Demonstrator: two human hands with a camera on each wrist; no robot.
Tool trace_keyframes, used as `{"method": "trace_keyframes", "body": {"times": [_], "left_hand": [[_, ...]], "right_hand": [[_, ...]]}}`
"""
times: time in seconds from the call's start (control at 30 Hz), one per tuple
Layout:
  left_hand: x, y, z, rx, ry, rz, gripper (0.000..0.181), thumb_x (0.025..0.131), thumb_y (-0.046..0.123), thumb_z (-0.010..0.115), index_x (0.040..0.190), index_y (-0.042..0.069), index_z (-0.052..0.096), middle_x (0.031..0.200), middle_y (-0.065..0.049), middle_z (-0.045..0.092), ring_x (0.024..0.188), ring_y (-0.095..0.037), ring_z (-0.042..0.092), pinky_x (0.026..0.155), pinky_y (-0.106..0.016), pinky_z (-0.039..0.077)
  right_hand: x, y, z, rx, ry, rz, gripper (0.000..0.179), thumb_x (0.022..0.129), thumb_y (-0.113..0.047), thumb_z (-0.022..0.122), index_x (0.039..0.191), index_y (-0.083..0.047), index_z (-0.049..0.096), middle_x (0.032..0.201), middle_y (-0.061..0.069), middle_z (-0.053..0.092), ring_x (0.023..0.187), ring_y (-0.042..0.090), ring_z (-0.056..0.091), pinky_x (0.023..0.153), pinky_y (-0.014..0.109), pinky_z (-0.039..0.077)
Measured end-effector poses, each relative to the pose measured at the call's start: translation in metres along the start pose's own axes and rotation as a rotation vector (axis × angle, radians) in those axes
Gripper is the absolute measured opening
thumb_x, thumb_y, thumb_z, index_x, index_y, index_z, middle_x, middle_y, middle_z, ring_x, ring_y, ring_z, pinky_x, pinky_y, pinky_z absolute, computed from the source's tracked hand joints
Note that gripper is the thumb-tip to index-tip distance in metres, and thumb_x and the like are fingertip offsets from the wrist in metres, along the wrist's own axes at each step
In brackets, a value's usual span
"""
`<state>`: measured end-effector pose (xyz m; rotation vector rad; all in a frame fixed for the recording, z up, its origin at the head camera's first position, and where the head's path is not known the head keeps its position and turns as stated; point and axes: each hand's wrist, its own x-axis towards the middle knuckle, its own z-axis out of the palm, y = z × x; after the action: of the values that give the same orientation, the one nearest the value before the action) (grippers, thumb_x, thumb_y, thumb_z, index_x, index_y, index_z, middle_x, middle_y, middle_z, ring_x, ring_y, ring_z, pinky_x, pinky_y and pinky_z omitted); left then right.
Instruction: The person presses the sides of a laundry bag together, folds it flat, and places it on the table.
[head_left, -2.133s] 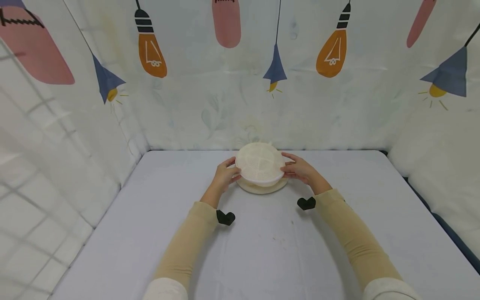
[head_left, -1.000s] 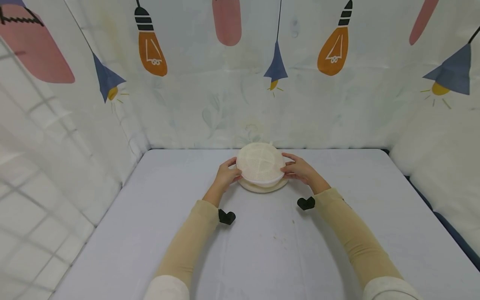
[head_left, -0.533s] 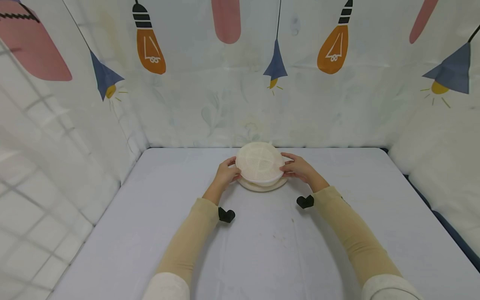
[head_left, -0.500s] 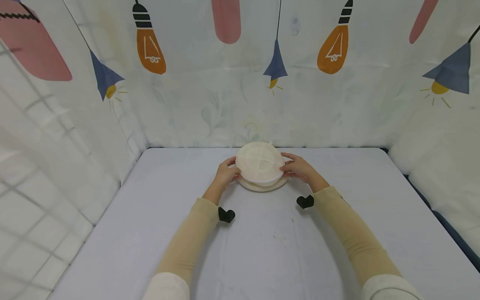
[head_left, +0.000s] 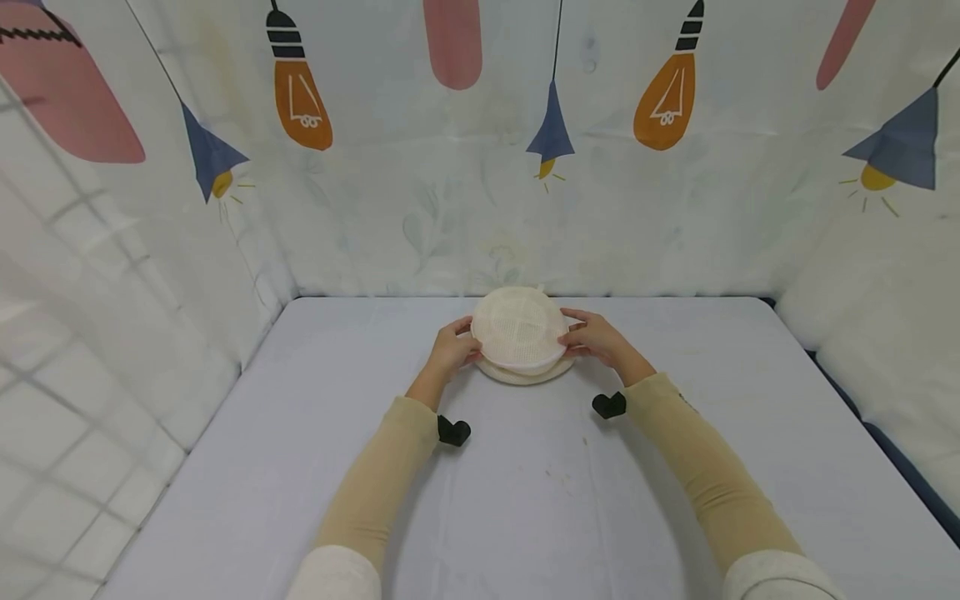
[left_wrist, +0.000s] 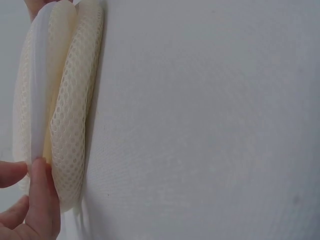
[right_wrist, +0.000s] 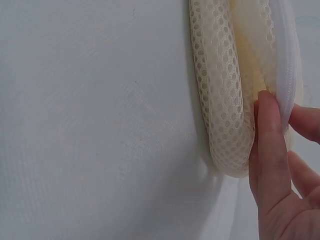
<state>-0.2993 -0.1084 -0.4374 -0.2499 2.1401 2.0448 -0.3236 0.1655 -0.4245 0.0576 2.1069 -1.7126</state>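
Note:
A round cream mesh laundry bag [head_left: 520, 329] lies folded flat near the far edge of the table, its upper disc above a thicker lower padded ring [head_left: 517, 378]. My left hand [head_left: 451, 350] pinches the left rim of the upper disc between thumb and fingers. Opposite it, my right hand [head_left: 600, 343] pinches the right rim the same way. The left wrist view shows the honeycomb mesh [left_wrist: 72, 115] edge-on, with a white band [left_wrist: 40, 90] where the fingers grip. In the right wrist view, fingers reach into the gap between the white rim [right_wrist: 286, 65] and the mesh ring [right_wrist: 220, 100].
The table [head_left: 510, 517] has a white cover with a few small brownish marks. Behind it hangs a white curtain [head_left: 360, 225] printed with bulbs and lamps. Dark heart-shaped pieces [head_left: 453, 432] sit beside each beige sleeve cuff.

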Motion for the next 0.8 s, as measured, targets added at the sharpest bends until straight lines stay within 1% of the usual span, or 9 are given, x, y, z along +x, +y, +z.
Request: {"method": "trace_keyframes", "body": {"times": [0.27, 0.4, 0.57, 0.8], "left_hand": [[0.0003, -0.0001, 0.0012, -0.001, 0.004, -0.005, 0.068, 0.091, -0.012, 0.056, 0.156, 0.003, 0.042, 0.153, -0.017, 0.043, 0.09, -0.019, 0.058, 0.073, -0.021, 0.057], [-0.0005, 0.0009, 0.0011, -0.005, 0.008, -0.006, 0.068, 0.091, -0.013, 0.056, 0.155, 0.002, 0.042, 0.153, -0.018, 0.043, 0.087, -0.018, 0.057, 0.07, -0.02, 0.056], [-0.0019, 0.0019, 0.001, 0.0, 0.005, -0.006, 0.068, 0.091, -0.014, 0.056, 0.156, 0.002, 0.041, 0.153, -0.019, 0.043, 0.087, -0.018, 0.058, 0.07, -0.019, 0.056], [-0.0024, 0.0014, 0.0019, 0.009, 0.009, -0.005, 0.067, 0.092, -0.014, 0.056, 0.155, 0.002, 0.042, 0.154, -0.018, 0.042, 0.087, -0.017, 0.057, 0.068, -0.018, 0.055]], "right_hand": [[0.0006, 0.0022, 0.0008, 0.006, 0.018, -0.001, 0.077, 0.096, 0.005, 0.066, 0.162, -0.009, 0.029, 0.131, 0.021, 0.05, 0.083, 0.017, 0.064, 0.081, 0.031, 0.06], [0.0014, 0.0033, 0.0013, 0.013, 0.03, -0.001, 0.077, 0.096, 0.006, 0.067, 0.162, -0.009, 0.031, 0.129, 0.02, 0.049, 0.083, 0.017, 0.064, 0.08, 0.03, 0.06], [0.0033, 0.0045, 0.0023, 0.011, 0.042, -0.001, 0.077, 0.095, 0.006, 0.067, 0.162, -0.009, 0.031, 0.126, 0.018, 0.048, 0.081, 0.016, 0.063, 0.077, 0.028, 0.061], [0.003, 0.002, 0.0034, -0.019, 0.048, -0.004, 0.078, 0.094, 0.005, 0.068, 0.162, -0.008, 0.031, 0.131, 0.021, 0.048, 0.085, 0.018, 0.063, 0.08, 0.03, 0.06]]}}
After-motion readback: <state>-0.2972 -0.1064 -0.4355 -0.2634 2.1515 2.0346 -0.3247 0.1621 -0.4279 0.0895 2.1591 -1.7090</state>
